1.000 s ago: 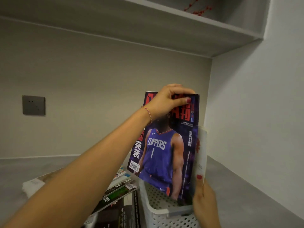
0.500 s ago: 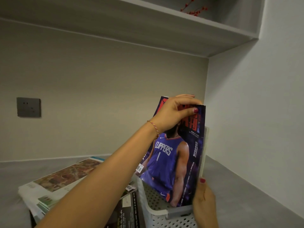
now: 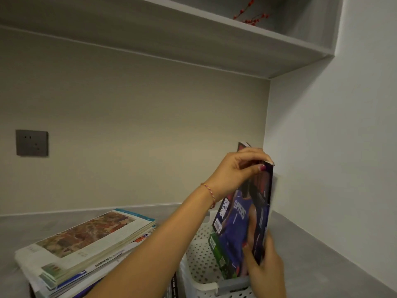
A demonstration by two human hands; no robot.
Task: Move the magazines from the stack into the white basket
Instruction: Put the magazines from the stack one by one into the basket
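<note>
Currently the grey countertop (image 3: 322, 254) carries a stack of flat paper magazines (image 3: 86, 239), topped by one with a brown map-like cover, lying left of the white perforated plastic basket (image 3: 199, 265); stack and basket sit just beside each other.

Purple glossy basketball magazine (image 3: 242, 222) stands upright, lower edge down in the basket, tilted slightly. A green-spined magazine (image 3: 217, 252) stands just beside it, already inside.

Left hand (image 3: 238, 171): fingers curled over the top edge, thumb pinching the cover. Right hand (image 3: 266, 269): fingers wrapped on the lower right edge near the basket rim.

Risks, as judged:
- Thin, limp cover; released while leaning, it probably slumps, curls or tips over the rim.
- Lower corner may catch on the green-spined copy and crease.
- Basket looks light; a sideways push could slide it along the counter.
- Left forearm hangs over the stack; dragging back could shift the top copy.
</note>
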